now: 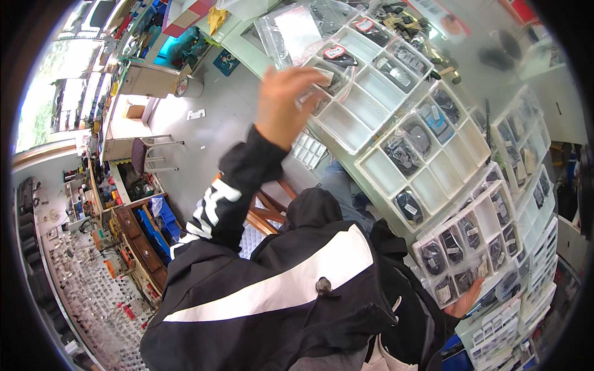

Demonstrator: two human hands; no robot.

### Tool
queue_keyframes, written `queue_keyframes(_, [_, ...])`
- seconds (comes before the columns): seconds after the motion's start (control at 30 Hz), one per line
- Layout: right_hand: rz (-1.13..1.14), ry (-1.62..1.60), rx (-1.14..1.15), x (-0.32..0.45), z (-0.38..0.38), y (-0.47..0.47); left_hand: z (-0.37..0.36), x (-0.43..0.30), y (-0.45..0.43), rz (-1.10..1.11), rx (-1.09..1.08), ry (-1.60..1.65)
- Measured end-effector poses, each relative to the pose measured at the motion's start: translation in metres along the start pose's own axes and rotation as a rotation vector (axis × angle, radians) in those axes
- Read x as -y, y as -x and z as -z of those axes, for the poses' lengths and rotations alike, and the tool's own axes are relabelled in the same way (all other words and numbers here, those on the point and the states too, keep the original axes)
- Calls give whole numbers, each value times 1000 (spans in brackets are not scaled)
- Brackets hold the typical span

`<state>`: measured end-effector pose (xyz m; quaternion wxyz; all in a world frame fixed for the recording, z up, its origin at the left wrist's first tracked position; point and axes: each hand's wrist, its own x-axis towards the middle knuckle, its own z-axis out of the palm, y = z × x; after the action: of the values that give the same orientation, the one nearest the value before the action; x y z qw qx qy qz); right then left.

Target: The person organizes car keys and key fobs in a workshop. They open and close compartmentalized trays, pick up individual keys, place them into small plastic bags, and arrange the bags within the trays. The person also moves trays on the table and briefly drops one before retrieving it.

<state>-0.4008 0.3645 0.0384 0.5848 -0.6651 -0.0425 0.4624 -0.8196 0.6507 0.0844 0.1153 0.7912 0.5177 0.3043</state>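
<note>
My left hand (284,107) is over the near left side of a white compartment tray (355,125), fingers spread around a clear plastic bag (327,79) with dark contents and a label. Motion blur hides whether the fingers grip it. Other compartments hold bagged dark items that look like key fobs, two with red-edged labels. At the lower right, my right hand (466,300) grips the bottom corner of another compartment tray (488,214). That tray is filled mostly with bagged key fobs (432,258). Between the two lies a third compartment tray (378,168), partly filled.
Loose key blades and fobs (408,23) lie behind the first tray, beside clear zip bags (297,35). Stacked trays (533,259) line the right. On the floor side are a wooden chair (267,215), a small tray (308,150) and a bin (189,86). Key-cutting machines (111,269) stand left.
</note>
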Motion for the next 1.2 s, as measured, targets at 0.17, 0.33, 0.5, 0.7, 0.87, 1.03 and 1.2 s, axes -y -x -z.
queue_keyframes(0.17, [-33,-208,-80,-5,-5,-5,12,71,-25,62,9,77])
queue_keyframes(0.33, [-13,-253,-436,20,3,3,1,101,-35,30,134,149])
queue_keyframes(0.5, [241,-147,-595,52,-13,24,-4,102,-53,-134,173,187])
queue_keyframes(0.7, [574,194,-256,54,-144,34,-32,83,-89,-465,389,250])
queue_keyframes(0.87, [644,183,-82,23,-281,28,-62,65,-97,-537,530,-118])
queue_keyframes(1.03, [535,342,56,29,-341,2,-71,65,-102,-502,622,-210])
queue_keyframes(1.2, [621,595,136,36,-363,-54,-71,64,-104,-500,675,-227])
